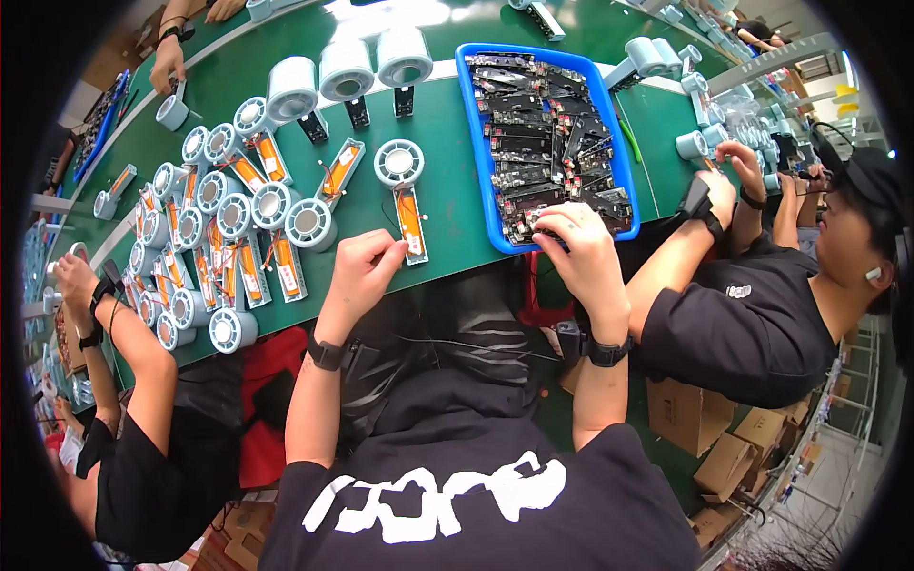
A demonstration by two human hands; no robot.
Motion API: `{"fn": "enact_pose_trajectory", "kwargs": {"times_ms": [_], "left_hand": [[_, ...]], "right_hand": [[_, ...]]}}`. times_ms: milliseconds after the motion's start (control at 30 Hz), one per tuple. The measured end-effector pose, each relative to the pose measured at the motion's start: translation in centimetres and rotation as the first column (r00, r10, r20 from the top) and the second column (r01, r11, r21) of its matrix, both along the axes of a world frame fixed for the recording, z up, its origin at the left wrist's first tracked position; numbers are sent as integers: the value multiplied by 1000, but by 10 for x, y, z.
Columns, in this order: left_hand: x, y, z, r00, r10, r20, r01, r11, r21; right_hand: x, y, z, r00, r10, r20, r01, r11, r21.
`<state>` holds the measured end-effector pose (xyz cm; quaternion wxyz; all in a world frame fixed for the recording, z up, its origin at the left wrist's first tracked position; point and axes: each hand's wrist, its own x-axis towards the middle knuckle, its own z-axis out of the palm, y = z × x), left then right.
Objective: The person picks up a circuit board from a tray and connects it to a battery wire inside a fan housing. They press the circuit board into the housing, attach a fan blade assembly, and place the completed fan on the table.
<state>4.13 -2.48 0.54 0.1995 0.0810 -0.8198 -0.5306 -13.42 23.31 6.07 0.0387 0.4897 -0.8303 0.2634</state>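
Observation:
My left hand point(367, 273) is curled closed beside the lower end of a light-blue handheld fan point(399, 164). That fan lies face up, its handle uncovered over an orange battery point(409, 214) with thin wires. Whether the curled fingers grip anything is hidden. My right hand point(581, 252) reaches over the near rim of a blue tray point(464, 100) filled with narrow black circuit boards point(519, 130). Its fingers bend together at the boards in the near part of the tray; what lies between the fingertips cannot be made out.
Many uncovered fans point(233, 215) crowd the green table point(443, 224) to the left. Three large fan heads point(346, 71) stand behind. A green strip point(629, 140) lies right of the tray. Co-workers sit close on both sides, one arm point(671, 249) near my right. Cardboard boxes point(690, 414) stand below.

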Motion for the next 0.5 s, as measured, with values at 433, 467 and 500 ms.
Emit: {"fn": "enact_pose_trajectory", "kwargs": {"times_ms": [433, 467, 500], "left_hand": [[-2, 3, 2, 1000, 19, -12, -20, 1000, -17], [-2, 2, 3, 1000, 19, -10, -19, 1000, -13], [-1, 2, 3, 1000, 25, -9, -25, 1000, -16]], "right_hand": [[-6, -2, -3, 986, 25, -164, -40, 995, -88], [-7, -2, -5, 976, 25, -214, -52, 992, -119], [-8, -2, -6, 977, 31, -213, -58, 991, -122]]}}
